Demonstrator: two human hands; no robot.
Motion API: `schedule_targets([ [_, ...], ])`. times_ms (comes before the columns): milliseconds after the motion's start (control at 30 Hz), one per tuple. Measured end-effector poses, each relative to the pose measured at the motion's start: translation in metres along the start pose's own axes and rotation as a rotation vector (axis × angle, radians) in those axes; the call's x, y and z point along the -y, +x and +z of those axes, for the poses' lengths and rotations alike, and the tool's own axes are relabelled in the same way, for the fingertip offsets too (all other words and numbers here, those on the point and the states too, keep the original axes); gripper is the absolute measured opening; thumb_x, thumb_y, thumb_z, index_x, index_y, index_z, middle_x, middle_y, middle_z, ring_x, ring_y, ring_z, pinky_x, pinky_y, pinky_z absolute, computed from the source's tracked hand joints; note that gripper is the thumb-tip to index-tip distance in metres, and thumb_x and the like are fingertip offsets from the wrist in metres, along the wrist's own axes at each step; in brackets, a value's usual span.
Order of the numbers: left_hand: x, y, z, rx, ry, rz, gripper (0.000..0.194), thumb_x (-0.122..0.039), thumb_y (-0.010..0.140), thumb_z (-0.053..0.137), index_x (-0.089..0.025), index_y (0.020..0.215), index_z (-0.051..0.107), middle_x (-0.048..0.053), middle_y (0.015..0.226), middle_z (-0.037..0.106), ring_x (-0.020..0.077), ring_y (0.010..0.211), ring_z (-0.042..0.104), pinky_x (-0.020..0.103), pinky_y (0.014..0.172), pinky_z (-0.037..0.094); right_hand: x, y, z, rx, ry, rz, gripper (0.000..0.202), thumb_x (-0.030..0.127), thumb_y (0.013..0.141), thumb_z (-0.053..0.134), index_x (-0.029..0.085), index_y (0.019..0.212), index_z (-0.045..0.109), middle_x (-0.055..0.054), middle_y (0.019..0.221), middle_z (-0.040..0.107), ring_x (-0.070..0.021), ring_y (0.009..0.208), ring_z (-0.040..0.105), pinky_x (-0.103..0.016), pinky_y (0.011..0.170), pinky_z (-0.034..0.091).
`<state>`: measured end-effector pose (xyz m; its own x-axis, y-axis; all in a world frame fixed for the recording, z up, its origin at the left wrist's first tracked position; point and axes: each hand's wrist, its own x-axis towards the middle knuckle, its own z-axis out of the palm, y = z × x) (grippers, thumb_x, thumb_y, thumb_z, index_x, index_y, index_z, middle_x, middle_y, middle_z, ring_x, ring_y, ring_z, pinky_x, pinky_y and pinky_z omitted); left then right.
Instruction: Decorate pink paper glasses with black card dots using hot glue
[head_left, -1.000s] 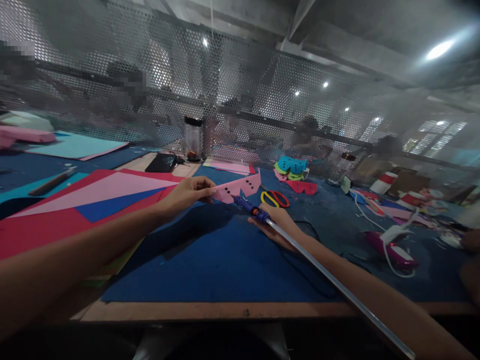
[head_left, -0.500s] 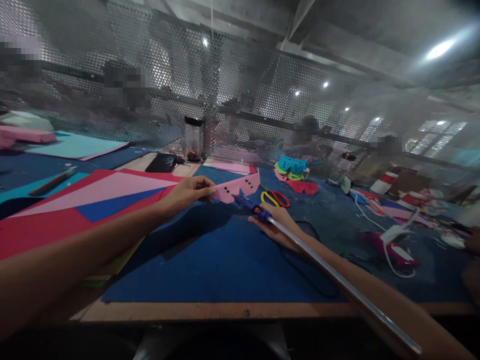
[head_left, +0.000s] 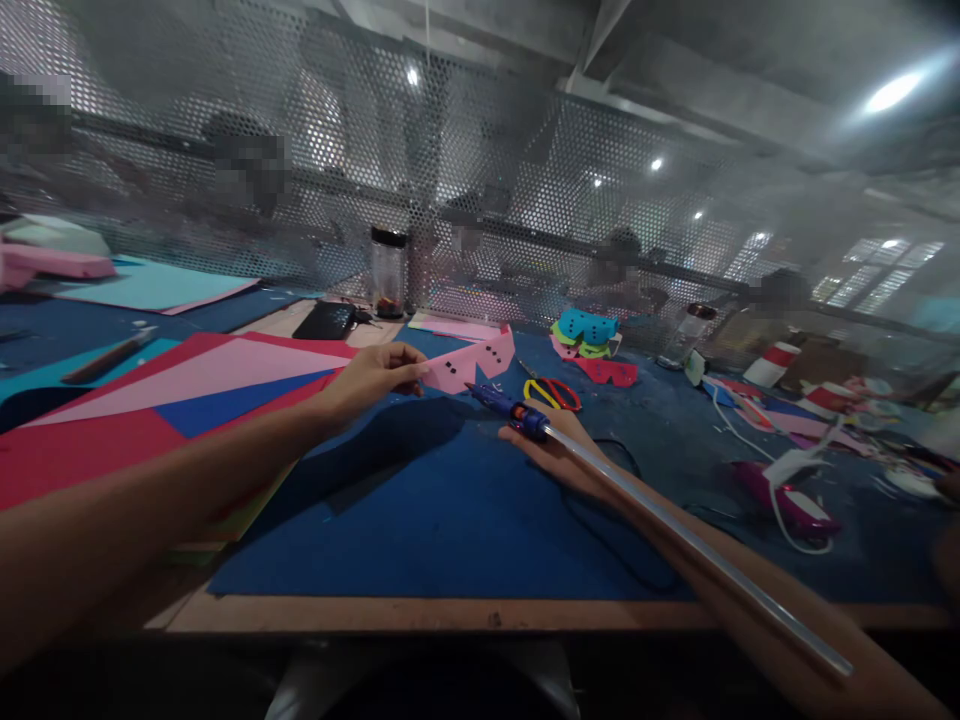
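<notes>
My left hand (head_left: 384, 375) pinches one end of a pink paper mask (head_left: 465, 368) marked with several small dark squares. The mask is held up above the blue mat (head_left: 450, 520). My right hand (head_left: 559, 445) is closed on a blue glue gun (head_left: 499, 405), its handle hidden behind the fingers. A long clear glue stick (head_left: 675, 530) runs out of its back end over my right forearm. The gun's tip points at the mask's lower edge; whether they touch I cannot tell. Yellow and red scissors (head_left: 553, 393) lie just beyond my right hand.
Blue and green cut pieces (head_left: 587, 326) and a red one (head_left: 604, 371) lie behind the scissors. Coloured sheets (head_left: 187, 375) and a knife (head_left: 109, 358) are at left. A phone (head_left: 324, 320) and a jar (head_left: 388, 272) stand near the mesh panel (head_left: 495, 170). A purple corded device (head_left: 784, 500) is at right.
The mask and my left hand have shifted slightly up and left in the view. The glue gun's tip sits a little lower on the mask, nearer its bottom edge. Both holds are unchanged.
</notes>
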<state>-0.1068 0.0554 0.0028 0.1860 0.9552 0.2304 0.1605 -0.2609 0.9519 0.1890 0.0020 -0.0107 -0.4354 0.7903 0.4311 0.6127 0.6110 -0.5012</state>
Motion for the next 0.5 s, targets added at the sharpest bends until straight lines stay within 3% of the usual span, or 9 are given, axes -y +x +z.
schedule_targets([
  [267,0.006,0.009,-0.014,-0.135,-0.103,0.002,0.031,-0.039,0.068,0.083,-0.016,0.083,0.069,0.002,0.076,0.068,0.0140,0.067,0.063,0.029,0.070,0.052,0.008,-0.002,-0.004,0.141,0.068,0.103,0.036,0.055,0.090,0.061,0.020,0.081,0.054,0.004,0.068,0.050,-0.0115,0.062,0.049,-0.023,0.055,0.035],
  [500,0.004,0.011,-0.017,-0.193,-0.107,-0.009,0.028,-0.036,0.066,0.082,-0.014,0.078,0.069,0.003,0.073,0.067,0.0144,0.066,0.063,0.028,0.067,0.050,0.023,0.000,-0.015,0.405,0.129,0.289,0.043,0.061,0.087,0.061,0.019,0.085,0.062,0.003,0.061,0.050,-0.0109,0.053,0.045,-0.024,0.047,0.031],
])
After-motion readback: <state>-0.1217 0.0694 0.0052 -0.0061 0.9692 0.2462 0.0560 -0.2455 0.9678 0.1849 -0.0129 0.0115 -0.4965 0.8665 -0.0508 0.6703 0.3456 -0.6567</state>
